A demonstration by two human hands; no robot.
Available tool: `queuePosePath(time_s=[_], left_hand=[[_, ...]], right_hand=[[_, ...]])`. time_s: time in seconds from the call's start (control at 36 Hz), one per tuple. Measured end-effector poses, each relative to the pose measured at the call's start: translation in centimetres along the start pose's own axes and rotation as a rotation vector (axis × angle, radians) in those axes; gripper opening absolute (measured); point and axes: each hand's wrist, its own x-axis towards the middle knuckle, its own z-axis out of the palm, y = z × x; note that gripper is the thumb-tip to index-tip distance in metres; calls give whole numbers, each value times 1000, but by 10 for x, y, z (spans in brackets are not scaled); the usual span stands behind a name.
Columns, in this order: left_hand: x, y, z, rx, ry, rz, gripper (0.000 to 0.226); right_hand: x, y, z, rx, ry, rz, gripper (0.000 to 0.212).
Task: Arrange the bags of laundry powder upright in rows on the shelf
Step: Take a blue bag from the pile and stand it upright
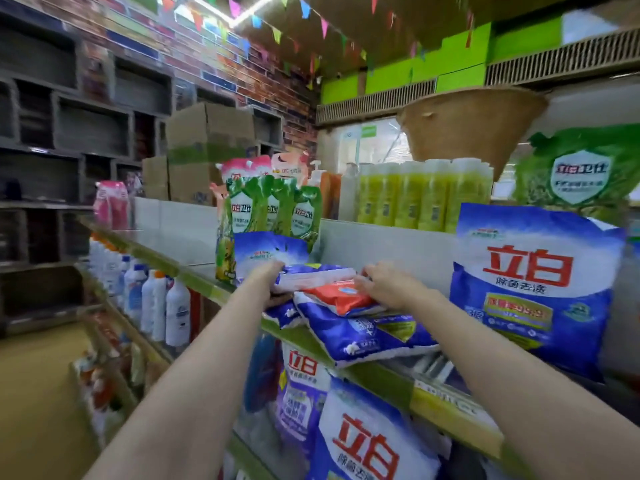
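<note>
On shelf (311, 336) | flat bag (313, 277) btwn hands | L (273, 278) grips, R (384, 284) touches

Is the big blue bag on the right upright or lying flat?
Upright: the big blue bag stands on the shelf, its printed front facing out.

A shop, a small grocery or household-goods store. Long shelf (381, 379) with a green front edge, price label strip (446, 393) along it. Many identical detergent bags (533, 289) stocked side by side, green refill pouches (273, 209), a row of yellow-green bottles (422, 195), white bottles (162, 306) lower down. Cardboard cartons (207, 133) stacked above. Coloured bunting (277, 32) strung under the ceiling.
</note>
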Motion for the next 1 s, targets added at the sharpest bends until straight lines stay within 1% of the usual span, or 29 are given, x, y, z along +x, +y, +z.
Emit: queuePosePath(time_s=[0.06, 0.08, 0.14, 0.17, 0.19, 0.22, 0.28, 0.31, 0.36, 0.44, 0.47, 0.53, 0.56, 0.58, 0.61, 0.67, 0.72, 0.78, 0.81, 0.83, 0.86, 0.92, 0.94, 1.0], left_hand=[[12, 2, 3, 60, 46, 35, 14], [23, 2, 4, 119, 81, 66, 20], [44, 4, 5, 293, 167, 169, 57], [36, 8, 6, 401, 208, 215, 68], [19, 13, 6, 502, 239, 266, 73], [4, 18, 7, 566, 256, 326, 74], [-10, 28, 9, 619, 264, 422, 73], [-11, 30, 10, 604, 260, 455, 74], [-10, 35, 8, 467, 212, 496, 72], [-6, 37, 3, 68, 89, 478, 58], [-9, 37, 2, -59, 21, 467, 51], [-17, 36, 4, -203, -143, 463, 34], [-21, 36, 8, -222, -217, 477, 25], [-26, 36, 12, -231, -274, 494, 21], [-31, 36, 18, -232, -328, 511, 22], [-35, 36, 33, -208, -419, 527, 23], [-38, 38, 50, -147, -489, 511, 28], [-40, 40, 68, 19, -511, 543, 27], [-42, 39, 80, 110, -529, 566, 24], [-45, 38, 92, 191, -540, 576, 24], [-47, 35, 105, 240, -561, 574, 25], [-50, 28, 134, 250, -626, 539, 31], [-54, 25, 149, 243, -661, 516, 34], [-63, 20, 175, 246, -690, 498, 35]], right_hand=[[2, 2, 1, 56, -32, 18, 43], [3, 3, 0, 73, -38, 30, 43], [6, 5, 0, 100, -33, 48, 46], [8, 6, 1, 112, -29, 62, 48], [11, 8, 2, 122, -24, 77, 50], [13, 9, 2, 129, -20, 96, 52], [17, 10, 3, 157, -5, 134, 54], [19, 10, 3, 186, 7, 150, 55], [19, 9, 3, 242, 10, 190, 54], [22, 12, -1, 419, 46, 238, 51], [22, 14, -2, 549, 71, 261, 52], [19, 20, -8, 955, 116, 289, 47], [16, 26, -12, 1161, 94, 272, 42], [9, 33, -17, 1312, 52, 255, 40], [2, 40, -22, 1406, 25, 254, 35], [-13, 58, -31, 1430, 37, 269, 29], [-29, 80, -39, 1349, 79, 292, 31], [-46, 99, -43, 1297, 117, 320, 43], [-54, 110, -44, 1276, 164, 359, 47], [-65, 119, -45, 1263, 202, 389, 43], [-76, 124, -47, 1257, 229, 413, 35], [-97, 137, -53, 1247, 281, 470, 20], [-106, 142, -55, 1245, 312, 494, 17], [-122, 150, -58, 1233, 387, 550, 21]])
